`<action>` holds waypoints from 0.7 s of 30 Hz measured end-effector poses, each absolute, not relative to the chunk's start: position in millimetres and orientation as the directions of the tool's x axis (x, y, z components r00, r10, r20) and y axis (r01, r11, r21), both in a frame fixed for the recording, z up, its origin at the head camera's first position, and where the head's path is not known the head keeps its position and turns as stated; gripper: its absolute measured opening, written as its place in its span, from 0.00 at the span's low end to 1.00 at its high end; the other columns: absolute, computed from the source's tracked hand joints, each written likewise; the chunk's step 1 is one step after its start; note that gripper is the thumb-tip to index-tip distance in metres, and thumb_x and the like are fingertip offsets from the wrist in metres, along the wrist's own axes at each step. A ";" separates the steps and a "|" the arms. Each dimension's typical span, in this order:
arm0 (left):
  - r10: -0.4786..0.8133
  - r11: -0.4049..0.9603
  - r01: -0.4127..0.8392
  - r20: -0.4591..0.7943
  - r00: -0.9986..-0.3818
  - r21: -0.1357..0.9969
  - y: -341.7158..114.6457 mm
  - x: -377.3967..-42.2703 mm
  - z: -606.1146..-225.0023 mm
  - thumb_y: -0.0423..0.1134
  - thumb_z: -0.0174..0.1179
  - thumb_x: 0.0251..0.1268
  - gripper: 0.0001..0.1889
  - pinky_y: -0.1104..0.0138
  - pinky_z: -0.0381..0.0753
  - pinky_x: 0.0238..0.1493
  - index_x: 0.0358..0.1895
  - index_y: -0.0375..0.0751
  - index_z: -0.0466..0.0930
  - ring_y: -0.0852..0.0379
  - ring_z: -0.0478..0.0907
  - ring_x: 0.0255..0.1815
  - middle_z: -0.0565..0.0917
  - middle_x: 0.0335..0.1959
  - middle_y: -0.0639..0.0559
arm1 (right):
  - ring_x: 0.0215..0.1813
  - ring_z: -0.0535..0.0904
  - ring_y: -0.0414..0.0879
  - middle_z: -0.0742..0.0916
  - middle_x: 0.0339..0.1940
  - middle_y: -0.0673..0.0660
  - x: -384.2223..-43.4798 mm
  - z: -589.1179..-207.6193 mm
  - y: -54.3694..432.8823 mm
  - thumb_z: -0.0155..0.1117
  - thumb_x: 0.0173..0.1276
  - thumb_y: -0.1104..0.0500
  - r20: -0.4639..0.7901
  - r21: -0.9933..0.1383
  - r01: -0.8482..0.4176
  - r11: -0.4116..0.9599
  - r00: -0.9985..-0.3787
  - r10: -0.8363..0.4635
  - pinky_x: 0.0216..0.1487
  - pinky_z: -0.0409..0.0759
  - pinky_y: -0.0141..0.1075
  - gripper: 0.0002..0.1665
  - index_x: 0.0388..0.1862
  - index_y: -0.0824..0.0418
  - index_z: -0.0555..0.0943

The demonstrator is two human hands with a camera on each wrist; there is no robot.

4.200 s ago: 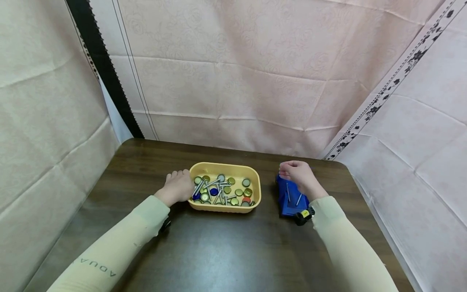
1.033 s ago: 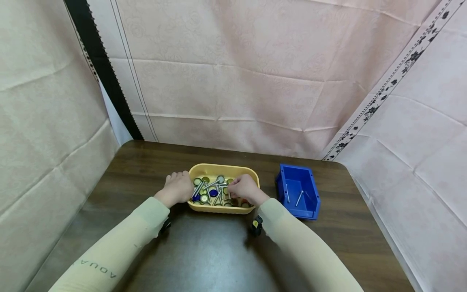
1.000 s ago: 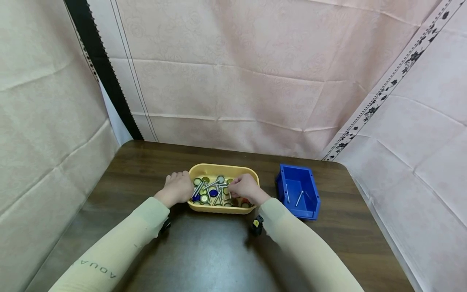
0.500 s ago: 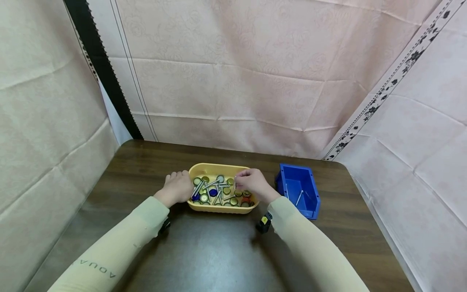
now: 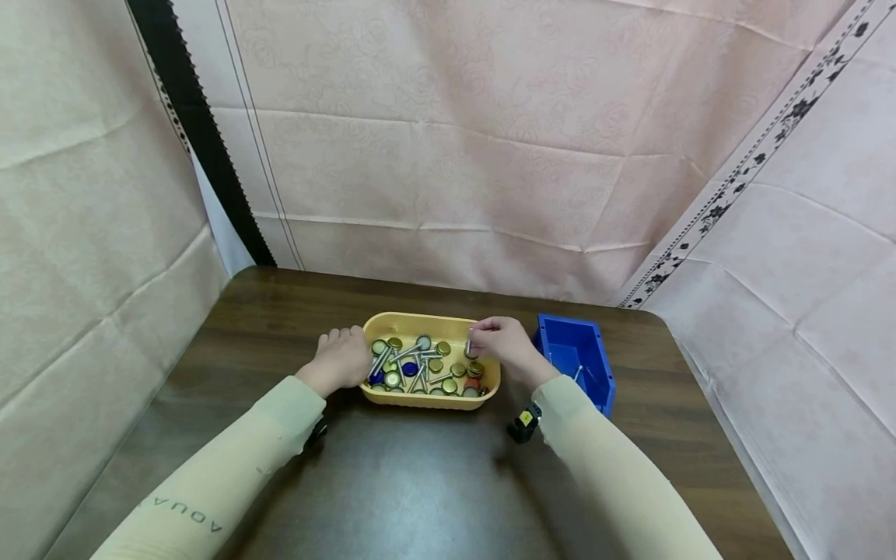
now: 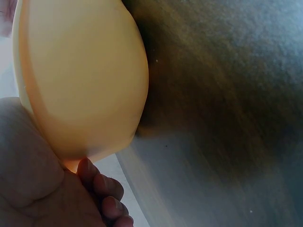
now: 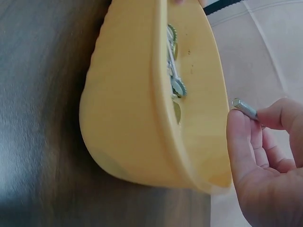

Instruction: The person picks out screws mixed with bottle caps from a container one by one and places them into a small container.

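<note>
Gripped at its left end by my left hand [image 5: 341,359], the yellow tray [image 5: 430,401] holds several bottle caps [image 5: 392,379] and silvery bolts [image 5: 380,362]. In the left wrist view, the curled fingertips [image 6: 113,205] show by the tray's end wall. Over the tray's right rim, my right hand [image 5: 509,344] pinches a bolt [image 7: 245,109] between thumb and fingers, its threaded end sticking out. To the right stands a blue bin [image 5: 568,333]; my right forearm partly covers it, and a bolt [image 5: 578,372] shows inside.
Both containers stand on a dark wooden table [image 5: 406,474]. Pale cloth [image 5: 434,171] hangs behind the table and along its sides. A black wrist camera [image 5: 523,426] sits below my right wrist, just above the table.
My right hand went from over the blue bin into the yellow tray, then rose and moved right with a bolt. My left hand has stayed at the tray's left end.
</note>
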State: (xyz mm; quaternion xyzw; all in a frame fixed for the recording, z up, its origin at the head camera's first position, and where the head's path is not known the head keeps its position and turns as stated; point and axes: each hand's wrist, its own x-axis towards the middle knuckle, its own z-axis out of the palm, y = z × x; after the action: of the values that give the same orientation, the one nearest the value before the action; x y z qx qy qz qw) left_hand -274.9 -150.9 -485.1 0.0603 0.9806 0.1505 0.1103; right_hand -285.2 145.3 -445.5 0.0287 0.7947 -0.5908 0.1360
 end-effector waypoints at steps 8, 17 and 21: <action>0.152 0.947 0.085 -0.198 -0.968 0.310 -150.9 -275.3 -485.4 0.39 0.38 0.72 0.14 0.50 0.59 0.50 0.46 0.31 0.66 0.42 0.63 0.42 0.70 0.37 0.40 | 0.48 0.82 0.57 0.82 0.47 0.65 -288.5 -437.9 164.0 0.63 0.68 0.62 -0.251 -0.945 0.222 0.238 -0.963 -0.095 0.53 0.77 0.48 0.18 0.52 0.72 0.77; 0.153 0.948 0.091 -0.185 -0.971 0.305 -150.5 -274.4 -484.7 0.39 0.38 0.72 0.14 0.49 0.59 0.50 0.47 0.30 0.66 0.42 0.64 0.42 0.70 0.38 0.40 | 0.48 0.82 0.54 0.80 0.51 0.66 -288.2 -430.1 187.7 0.64 0.68 0.61 -0.250 -0.944 0.229 0.239 -0.966 -0.063 0.56 0.74 0.50 0.18 0.53 0.71 0.76; 0.157 0.947 0.095 -0.184 -0.970 0.307 -150.4 -273.9 -483.9 0.39 0.38 0.72 0.14 0.49 0.59 0.50 0.46 0.31 0.66 0.42 0.64 0.42 0.70 0.37 0.40 | 0.49 0.81 0.54 0.79 0.51 0.67 -286.1 -427.8 202.2 0.63 0.68 0.62 -0.233 -0.952 0.215 0.218 -0.970 -0.064 0.55 0.75 0.49 0.17 0.52 0.70 0.76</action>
State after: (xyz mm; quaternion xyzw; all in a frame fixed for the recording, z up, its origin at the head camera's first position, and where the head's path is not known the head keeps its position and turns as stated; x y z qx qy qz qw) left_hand -273.9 -150.4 -483.9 0.0640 0.9812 0.1496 0.1036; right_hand -286.1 202.2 -427.8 0.0488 0.7724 -0.6233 0.1116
